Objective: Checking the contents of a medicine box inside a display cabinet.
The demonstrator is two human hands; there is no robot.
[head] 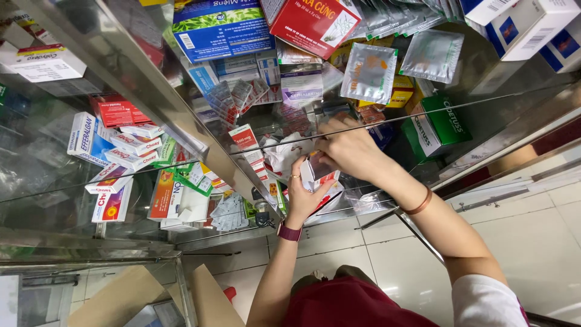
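Left hand (pixel 305 194) grips small white box (pixel 318 171); right hand (pixel 351 151) among crowded medicine boxes (pixel 130 145)

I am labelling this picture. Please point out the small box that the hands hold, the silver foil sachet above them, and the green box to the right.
small white and red box (pixel 316 172), head view, on its white face.
silver foil sachet (pixel 368 74), head view, on its middle.
green box (pixel 446 121), head view, on its green face.
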